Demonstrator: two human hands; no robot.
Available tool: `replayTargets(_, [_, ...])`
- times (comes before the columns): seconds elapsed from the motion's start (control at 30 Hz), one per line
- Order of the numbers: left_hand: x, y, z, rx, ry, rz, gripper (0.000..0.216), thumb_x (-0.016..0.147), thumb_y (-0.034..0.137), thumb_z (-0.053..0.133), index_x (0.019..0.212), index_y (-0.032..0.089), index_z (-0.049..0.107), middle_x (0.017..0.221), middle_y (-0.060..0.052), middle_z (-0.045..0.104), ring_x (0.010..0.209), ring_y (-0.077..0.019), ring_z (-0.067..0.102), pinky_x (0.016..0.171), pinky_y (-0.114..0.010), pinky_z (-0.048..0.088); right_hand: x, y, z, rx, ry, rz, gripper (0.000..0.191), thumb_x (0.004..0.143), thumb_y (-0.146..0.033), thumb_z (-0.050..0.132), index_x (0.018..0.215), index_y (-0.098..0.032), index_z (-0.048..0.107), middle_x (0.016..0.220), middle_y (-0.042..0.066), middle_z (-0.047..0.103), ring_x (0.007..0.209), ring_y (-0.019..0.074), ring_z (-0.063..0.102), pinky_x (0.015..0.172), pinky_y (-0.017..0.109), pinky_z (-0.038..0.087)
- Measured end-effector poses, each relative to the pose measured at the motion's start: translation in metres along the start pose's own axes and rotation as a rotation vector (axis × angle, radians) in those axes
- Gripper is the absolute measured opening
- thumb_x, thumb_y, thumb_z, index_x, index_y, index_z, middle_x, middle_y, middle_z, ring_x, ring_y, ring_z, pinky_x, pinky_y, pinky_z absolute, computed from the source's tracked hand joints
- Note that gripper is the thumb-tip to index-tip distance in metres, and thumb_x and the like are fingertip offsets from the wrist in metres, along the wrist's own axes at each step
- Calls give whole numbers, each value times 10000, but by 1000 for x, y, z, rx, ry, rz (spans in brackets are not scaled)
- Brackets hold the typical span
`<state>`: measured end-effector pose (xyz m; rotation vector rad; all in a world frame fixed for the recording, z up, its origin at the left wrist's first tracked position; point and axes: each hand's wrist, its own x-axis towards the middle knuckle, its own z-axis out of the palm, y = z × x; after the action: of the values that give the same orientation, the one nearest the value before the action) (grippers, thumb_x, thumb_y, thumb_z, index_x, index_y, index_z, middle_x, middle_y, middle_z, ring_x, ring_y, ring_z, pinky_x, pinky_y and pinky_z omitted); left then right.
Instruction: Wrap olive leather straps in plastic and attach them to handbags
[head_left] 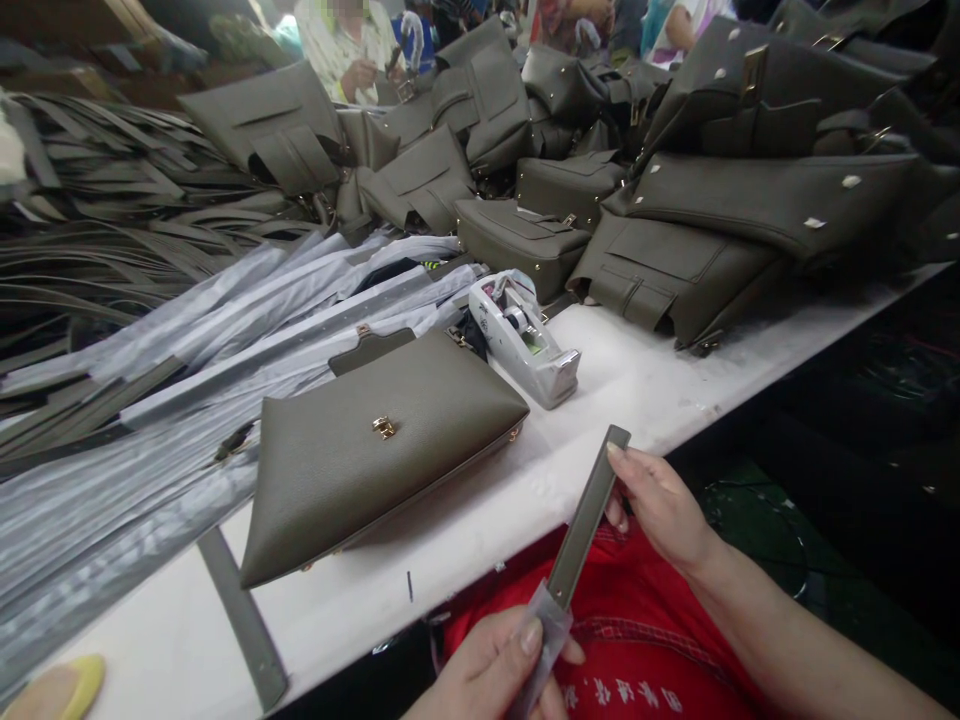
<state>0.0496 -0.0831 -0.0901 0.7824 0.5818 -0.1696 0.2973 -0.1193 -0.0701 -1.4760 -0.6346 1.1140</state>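
Note:
A short olive-grey leather strap (585, 520) slants above my lap, held at both ends. My right hand (667, 500) pinches its upper end between thumb and fingers. My left hand (499, 665) grips the lower end, where a clear plastic sleeve (551, 615) covers the strap. Beyond my hands, an olive-grey handbag (375, 450) with a small gold clasp (384, 428) lies on the white table (615, 345). A second flat strap (244, 625) rests on the table to the left of the bag.
A white tape dispenser (525, 345) stands behind the handbag. Finished-looking bags (675, 260) are piled along the back and right. Long wrapped strips (247, 330) and loose straps (112, 270) heap at left. A yellow-rimmed round object (64, 690) sits front left. Another person (349, 50) works at the back.

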Motion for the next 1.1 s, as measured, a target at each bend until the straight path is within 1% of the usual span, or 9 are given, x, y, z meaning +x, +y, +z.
replayTargets(0.07, [0,-3,-4,-7,18,0,762,783,804,534,1086,116,661,571,-2,623,447,-77,458,451,-182,313,-1,-1,4,-10,-27,17,527,875,-650,581,660,-169,577,450,-16,572,371,73,473,382,173,359])
replayTargets(0.23, [-3,-8,-8,-57,4,-2,754,783,802,537,1089,121,646,574,-3,634,426,-74,453,438,-175,314,-3,0,12,-23,-89,52,519,853,-654,606,682,-164,596,450,-25,562,370,66,461,370,165,329])
replayTargets(0.37, [-3,-9,-8,-73,1,-6,760,790,801,530,1104,115,627,588,-4,640,411,-72,444,423,-174,298,-2,1,14,-33,-99,67,519,855,-660,593,684,-171,592,451,-25,559,370,74,454,364,175,320])
replayTargets(0.47, [-6,-3,-4,-55,21,-15,783,754,821,550,1073,112,647,561,6,620,416,-76,436,432,-183,287,-2,1,14,-38,-89,62,528,846,-674,592,669,-177,581,448,-22,556,367,83,447,362,189,318])
replayTargets(0.6, [-9,4,2,-23,127,8,701,801,774,550,1030,122,669,572,5,608,472,-83,432,482,-192,289,2,3,8,-11,-44,28,577,908,-679,486,647,-173,581,459,1,577,374,90,464,385,202,350])
replayTargets(0.67, [-7,0,-1,-12,111,24,714,801,787,532,1018,119,664,566,5,604,459,-83,423,471,-197,273,5,4,3,22,-6,-4,562,936,-650,464,684,-168,604,470,2,584,386,94,476,400,203,370])
replayTargets(0.77, [3,-13,-9,20,26,35,805,752,847,510,1015,101,664,524,18,576,391,-73,378,429,-211,235,8,4,-4,44,37,-43,519,945,-618,481,737,-164,623,486,-3,585,397,98,482,408,203,384])
replayTargets(0.9, [11,-24,-15,43,29,61,826,761,855,482,1016,94,676,506,24,554,376,-68,352,422,-223,216,8,1,-7,25,50,-66,511,953,-603,478,741,-161,622,499,1,587,406,97,480,411,202,381])
replayTargets(1.1, [10,-24,-13,50,24,53,833,746,862,493,1023,99,679,501,18,568,363,-67,358,404,-220,217,6,0,-6,20,48,-60,509,943,-609,493,722,-167,617,477,-4,573,396,104,475,413,217,385])
